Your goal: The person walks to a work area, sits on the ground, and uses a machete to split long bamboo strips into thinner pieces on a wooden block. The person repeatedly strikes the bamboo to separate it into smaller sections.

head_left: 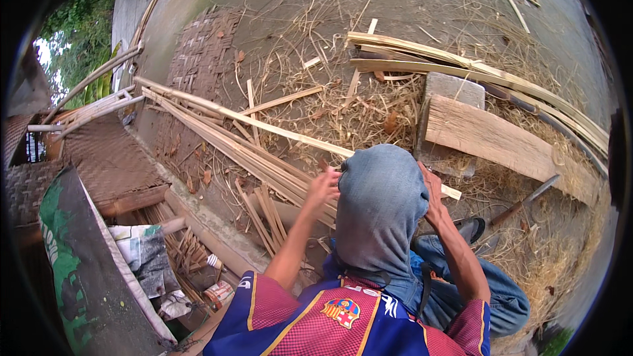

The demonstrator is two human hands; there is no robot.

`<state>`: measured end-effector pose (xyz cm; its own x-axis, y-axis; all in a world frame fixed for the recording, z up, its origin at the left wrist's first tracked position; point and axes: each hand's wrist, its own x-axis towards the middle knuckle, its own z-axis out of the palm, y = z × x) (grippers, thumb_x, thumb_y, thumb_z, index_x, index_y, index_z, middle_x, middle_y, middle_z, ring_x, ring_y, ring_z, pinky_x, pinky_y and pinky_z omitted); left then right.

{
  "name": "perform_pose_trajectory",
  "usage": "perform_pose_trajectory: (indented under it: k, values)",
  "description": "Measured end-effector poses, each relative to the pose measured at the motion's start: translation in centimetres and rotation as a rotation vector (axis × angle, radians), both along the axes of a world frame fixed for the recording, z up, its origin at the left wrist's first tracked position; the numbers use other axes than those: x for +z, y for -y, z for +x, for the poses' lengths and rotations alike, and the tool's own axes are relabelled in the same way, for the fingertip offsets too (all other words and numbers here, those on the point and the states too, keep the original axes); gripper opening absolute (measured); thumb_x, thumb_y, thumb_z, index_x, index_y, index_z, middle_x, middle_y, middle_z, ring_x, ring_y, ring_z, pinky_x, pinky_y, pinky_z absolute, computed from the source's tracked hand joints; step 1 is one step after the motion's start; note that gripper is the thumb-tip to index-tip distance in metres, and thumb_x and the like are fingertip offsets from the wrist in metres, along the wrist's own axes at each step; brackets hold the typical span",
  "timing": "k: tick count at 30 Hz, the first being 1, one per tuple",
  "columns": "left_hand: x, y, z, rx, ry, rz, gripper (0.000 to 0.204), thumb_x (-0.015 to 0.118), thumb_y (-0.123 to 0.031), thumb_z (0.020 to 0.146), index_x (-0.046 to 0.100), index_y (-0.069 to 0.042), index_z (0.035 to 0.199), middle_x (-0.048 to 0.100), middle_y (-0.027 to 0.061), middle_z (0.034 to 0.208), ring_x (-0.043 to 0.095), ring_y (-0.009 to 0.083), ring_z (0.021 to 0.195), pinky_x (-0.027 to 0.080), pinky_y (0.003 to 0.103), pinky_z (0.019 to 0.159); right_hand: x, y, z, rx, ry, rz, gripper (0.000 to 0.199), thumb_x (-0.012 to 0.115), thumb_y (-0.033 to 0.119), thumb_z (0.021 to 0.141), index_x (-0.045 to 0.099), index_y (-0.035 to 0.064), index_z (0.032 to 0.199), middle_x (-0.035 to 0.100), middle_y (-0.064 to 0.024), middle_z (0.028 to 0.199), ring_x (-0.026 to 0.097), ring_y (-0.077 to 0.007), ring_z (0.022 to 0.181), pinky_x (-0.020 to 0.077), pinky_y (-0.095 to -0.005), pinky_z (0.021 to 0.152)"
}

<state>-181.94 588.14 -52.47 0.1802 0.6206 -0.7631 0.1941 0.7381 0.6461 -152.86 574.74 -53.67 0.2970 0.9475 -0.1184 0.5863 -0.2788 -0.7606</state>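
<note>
A long pale bamboo strip (290,133) runs from the far left, passes behind my raised denim-covered knee (382,204), and comes out on the right. My left hand (322,189) is beside the knee's left side, just below the strip. Its fingers are loosely bent and apart, with nothing visible in them. On the knee's other side, my right hand (432,190) is closed, near the strip's short end. The knee hides its fingertips and whatever they grip. More split bamboo strips (244,155) lie bundled by my left hand.
A wooden plank (491,130) rests against a concrete block (455,90) at right. A long-bladed knife (524,203) lies nearby. More split bamboo (461,66) stretches behind the plank. Curly shavings (369,118) cover the ground. A woven mat (204,46) and dark sheet (99,270) lie left.
</note>
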Motion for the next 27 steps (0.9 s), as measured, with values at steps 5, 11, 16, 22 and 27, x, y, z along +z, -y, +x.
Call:
perform_pose_trajectory:
  k: [5, 11, 16, 22, 27]
  values:
    - [-3.6, 3.0, 2.5, 0.235, 0.337, -0.275, 0.039, 0.06, -0.044, 0.098, 0.061, -0.007, 0.109, 0.063, 0.0033, 0.086, 0.062, 0.0176, 0.069, 0.056, 0.034, 0.069, -0.1, 0.2, -1.8, -0.048, -0.299, -0.089, 0.018, 0.062, 0.02, 0.085, 0.066, 0.0083, 0.098, 0.055, -0.0112, 0.085, 0.061, -0.0299, 0.077, 0.047, -0.0392, 0.066]
    - [-7.1, 2.4, 2.3, 0.318, 0.406, -0.281, 0.033, 0.061, -0.04, 0.098, 0.06, -0.008, 0.108, 0.061, 0.0032, 0.087, 0.061, 0.0186, 0.071, 0.056, 0.036, 0.071, 0.2, 0.0, -1.7, 0.067, -0.305, 0.076, 0.02, 0.059, 0.018, 0.09, 0.065, 0.0028, 0.101, 0.061, -0.0074, 0.088, 0.06, -0.0195, 0.082, 0.0471, -0.0339, 0.072]
    - [-11.1, -1.4, -0.9, 0.332, 0.347, -0.2, 0.029, 0.062, -0.037, 0.097, 0.059, -0.01, 0.107, 0.059, 0.0031, 0.087, 0.06, 0.0193, 0.073, 0.057, 0.037, 0.072, -0.9, -0.3, -1.1, -0.072, -0.562, -0.195, 0.031, 0.059, 0.03, 0.095, 0.068, 0.0096, 0.117, 0.068, -0.0135, 0.104, 0.065, -0.0318, 0.089, 0.0514, -0.0371, 0.08]
    - [-18.1, -11.5, -16.1, 0.519, 0.231, -0.015, 0.018, 0.067, -0.024, 0.093, 0.058, -0.013, 0.104, 0.059, 0.0068, 0.093, 0.057, 0.024, 0.087, 0.055, 0.046, 0.079, 4.8, 0.9, 3.4, -0.235, 0.116, 0.287, 0.021, 0.066, 0.016, 0.093, 0.07, 0.008, 0.112, 0.066, -0.012, 0.1, 0.066, -0.0296, 0.091, 0.0528, -0.042, 0.08]
    - [-11.8, -14.7, -6.4, 0.498, -0.911, 0.439, 0.064, 0.071, -0.027, 0.092, 0.04, -0.007, 0.143, 0.049, 0.0186, 0.136, 0.051, 0.039, 0.122, 0.045, 0.055, 0.101, 3.6, 9.1, 14.8, -0.969, 0.485, 0.218, 0.034, 0.06, 0.026, 0.097, 0.063, 0.0018, 0.122, 0.062, -0.0219, 0.119, 0.057, -0.0365, 0.114, 0.0468, -0.0462, 0.095]
